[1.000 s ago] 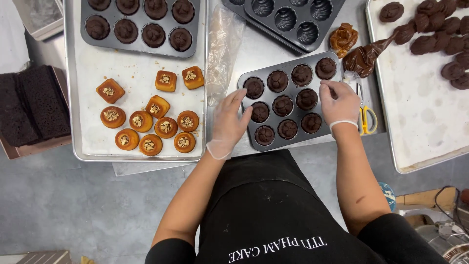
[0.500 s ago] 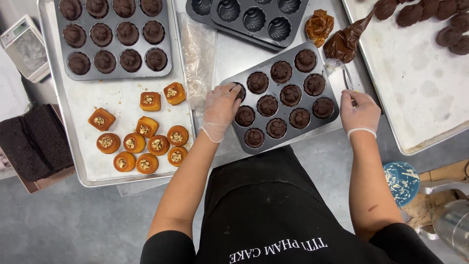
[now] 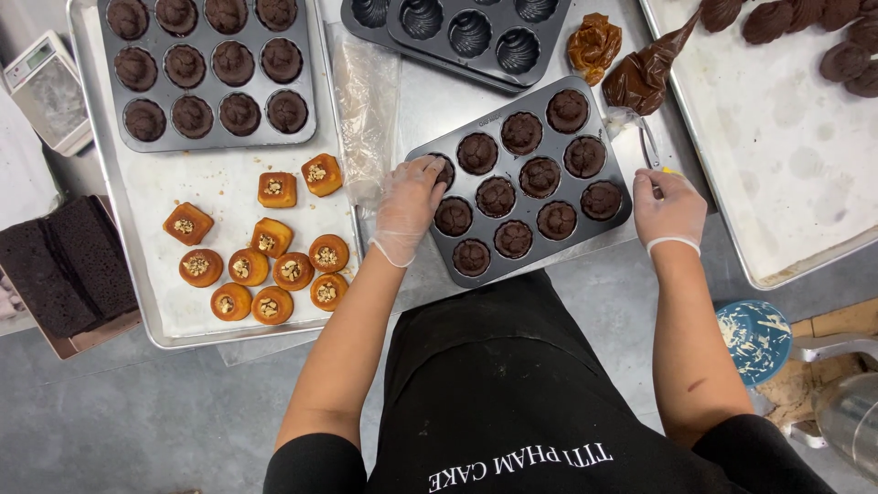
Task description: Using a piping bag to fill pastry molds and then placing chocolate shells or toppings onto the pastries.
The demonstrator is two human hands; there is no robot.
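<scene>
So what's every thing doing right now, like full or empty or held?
Left hand: gloved, touching the middle muffin pan.
Right hand: gloved, resting on scissors.
Middle muffin pan: full of dark cakes.
Top muffin pan: empty.
Piping bag: part full, lying down.
Orange cakes: unmoulded, nut-topped.

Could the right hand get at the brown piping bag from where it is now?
Probably yes. The right hand rests by the scissors at the muffin tin's corner, and the piping bag lies just beyond on the table with nothing between them.

Grey steel surface [image 3: 439, 101] under even, bright light, with a grey floor [image 3: 110, 421] below its edge.
</scene>
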